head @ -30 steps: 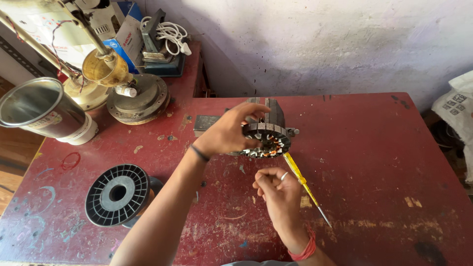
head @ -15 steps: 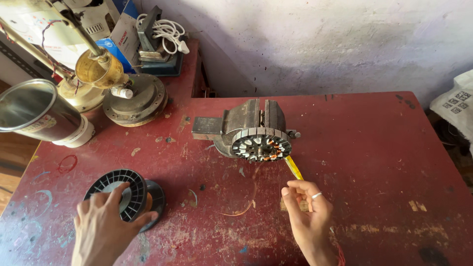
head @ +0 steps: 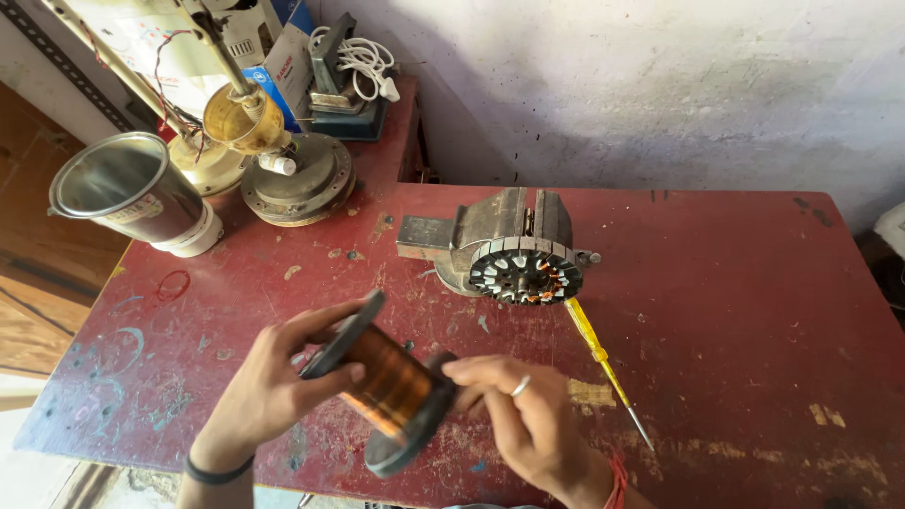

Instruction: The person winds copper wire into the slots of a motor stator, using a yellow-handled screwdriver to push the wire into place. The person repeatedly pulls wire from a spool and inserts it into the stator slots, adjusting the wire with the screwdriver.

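Your left hand (head: 273, 382) has its grip closed on the spool (head: 388, 385) of copper wire, fingers curled around the upper black flange and thumb against the winding. The spool is lifted off the bench (head: 735, 283), tilted so its axis runs from upper left to lower right, and it sits over the near middle of the bench in front of you. Your right hand (head: 523, 415) meets it from the other side: its fingertips pinch at the lower flange and the edge of the copper winding, so that grip is closed on the spool too. You wear a ring on that hand, a red band on that wrist, and a dark band on the left wrist.

Beyond your hands, near the middle of the red bench, a grey vise (head: 500, 231) holds a round stator (head: 525, 273) with its toothed face turned towards you. A yellow-handled screwdriver (head: 603, 363) lies just right of your right hand, its handle end near the stator and its tip pointing to the near right.

At the far left a metal can (head: 132, 193) stands upright. Next to it is a brass winder (head: 250, 127) on a round base, and behind that a box with white cable (head: 363, 61) coiled on top.
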